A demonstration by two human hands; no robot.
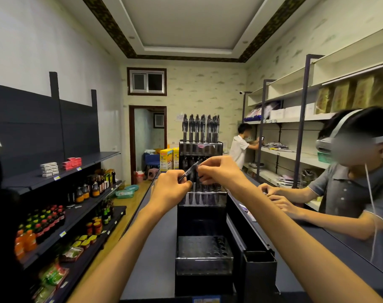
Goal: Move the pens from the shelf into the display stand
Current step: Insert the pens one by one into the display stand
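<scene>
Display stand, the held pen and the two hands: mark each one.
display stand [202, 254], head view, on the holed bottom tier
pen [191, 169], head view, mid barrel between the hands
left hand [168, 189], head view, back of hand
right hand [219, 171], head view, knuckles

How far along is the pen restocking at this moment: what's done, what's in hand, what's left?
Done: the display stand has its top tier filled with upright pens, and the middle tier holds some too. In hand: the left hand and right hand both grip one pen in front of the stand. Left: the bottom tier shows only open holes. The remaining supply isn't visible.
</scene>
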